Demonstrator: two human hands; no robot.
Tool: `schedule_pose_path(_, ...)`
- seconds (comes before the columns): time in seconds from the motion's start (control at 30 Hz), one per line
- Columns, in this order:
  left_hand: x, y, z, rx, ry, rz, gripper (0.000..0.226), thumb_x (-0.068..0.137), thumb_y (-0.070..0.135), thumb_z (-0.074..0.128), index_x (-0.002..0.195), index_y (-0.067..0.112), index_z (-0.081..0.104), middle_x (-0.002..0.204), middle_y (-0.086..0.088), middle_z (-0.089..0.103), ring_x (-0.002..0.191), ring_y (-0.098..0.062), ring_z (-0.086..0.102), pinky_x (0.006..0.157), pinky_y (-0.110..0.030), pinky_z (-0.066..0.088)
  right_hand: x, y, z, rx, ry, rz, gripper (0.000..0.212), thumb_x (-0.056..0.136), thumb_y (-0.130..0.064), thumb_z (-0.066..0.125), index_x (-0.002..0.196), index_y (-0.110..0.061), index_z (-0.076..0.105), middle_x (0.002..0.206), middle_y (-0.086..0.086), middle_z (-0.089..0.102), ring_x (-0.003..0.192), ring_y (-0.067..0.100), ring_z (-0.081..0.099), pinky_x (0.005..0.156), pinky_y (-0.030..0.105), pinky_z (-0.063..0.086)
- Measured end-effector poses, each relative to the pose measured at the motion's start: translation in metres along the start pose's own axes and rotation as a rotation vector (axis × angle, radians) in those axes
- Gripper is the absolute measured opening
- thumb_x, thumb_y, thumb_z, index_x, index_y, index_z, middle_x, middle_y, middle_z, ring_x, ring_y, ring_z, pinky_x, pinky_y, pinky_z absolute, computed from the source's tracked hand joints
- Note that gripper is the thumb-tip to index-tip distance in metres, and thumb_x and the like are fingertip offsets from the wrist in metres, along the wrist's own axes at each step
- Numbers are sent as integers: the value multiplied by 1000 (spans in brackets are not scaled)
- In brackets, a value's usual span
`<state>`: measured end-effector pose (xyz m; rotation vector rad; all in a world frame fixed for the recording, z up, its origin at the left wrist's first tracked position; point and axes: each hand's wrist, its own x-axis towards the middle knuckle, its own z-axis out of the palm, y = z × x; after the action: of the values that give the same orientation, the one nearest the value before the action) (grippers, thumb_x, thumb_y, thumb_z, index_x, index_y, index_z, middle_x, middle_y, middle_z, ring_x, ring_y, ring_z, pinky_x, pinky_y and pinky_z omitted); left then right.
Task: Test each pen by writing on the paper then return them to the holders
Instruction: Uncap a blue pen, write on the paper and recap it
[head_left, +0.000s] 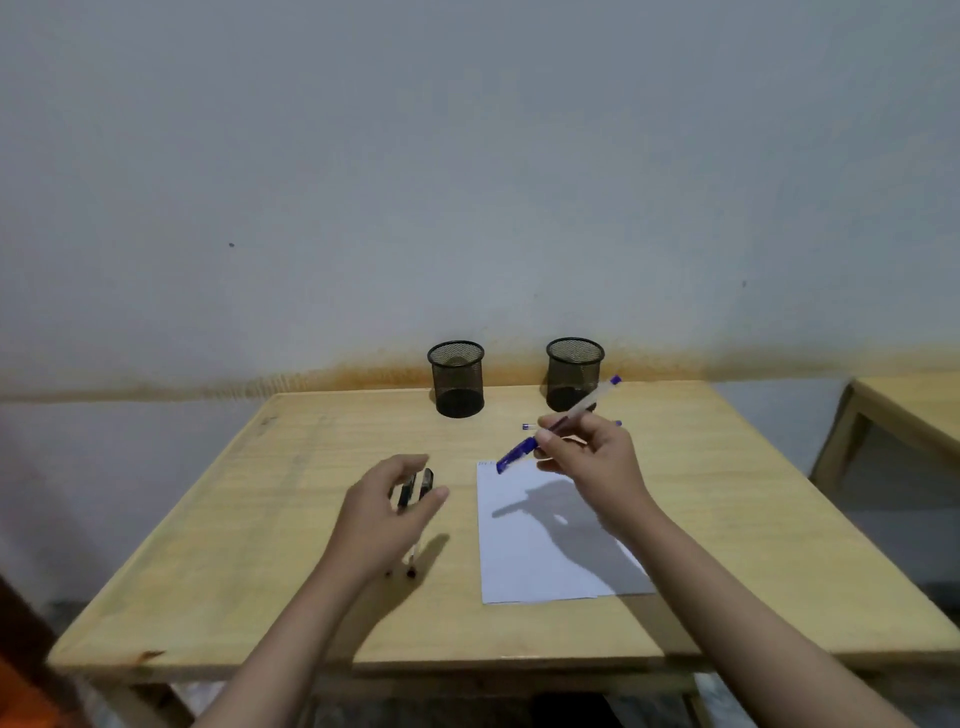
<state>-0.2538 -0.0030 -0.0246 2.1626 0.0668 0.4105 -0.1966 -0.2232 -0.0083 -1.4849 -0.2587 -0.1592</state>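
The right hand (587, 457) pinches a capped blue clear-barrelled pen (558, 423) above the white paper sheet (540, 545), seemingly ready for testing, while the left hand (387, 512), fingers loosely curled, reaches over black pens (415, 488) lying on the wooden worktop (234, 519)

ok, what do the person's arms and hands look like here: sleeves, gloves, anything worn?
Both forearms are bare as far as the frame shows, with no sleeves visible. The left hand and right hand wear no gloves. No watch, bracelet or ring is visible on the wrists or fingers, though the left hand is slightly motion-blurred, so small items there can't be ruled out.
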Motion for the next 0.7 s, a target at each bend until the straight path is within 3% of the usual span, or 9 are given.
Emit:
schedule_pose_path(0.1,-9,28,24,-67,-74,95,41,74,31,76,112,28,64,103,17,66,96,0,60,82,-19,46,-18,3,8,32,10,39,9,85,-2,65,94,-2,66,76,5,69,63,9,69,62,22,58)
schedule_pose_path(0.23,-17,44,43,-138,-9,179,23,74,18,77,96,21,73,88,12,71,82,-6,65,73,-17,51,-35,7,9,72,16,58,3,87,-5,64,89,-5,65,67,-1,70,63,10,67,60,24,57)
schedule_pose_path(0.4,-23,48,49,-169,0,132,20,75,12,76,95,15,74,83,10,70,80,-5,66,71,-14,52,-43,11,12,2,14,119,10,91,-16,61,88,-7,66,67,3,64,53,9,58,56,28,52)
schedule_pose_path(0.57,-29,48,53,-189,-50,53,11,79,15,72,89,17,75,75,2,72,73,-15,66,67,-26,52,-36,16,16,40,26,224,22,93,-15,58,74,-5,63,52,1,49,45,13,41,47,26,39)
schedule_pose_path(0.7,-32,56,51,-292,-35,-29,5,79,11,71,83,12,75,65,1,69,57,1,60,57,-13,46,-22,18,26,132,84,368,25,94,-12,54,69,-7,56,47,3,40,38,11,33,39,24,32)
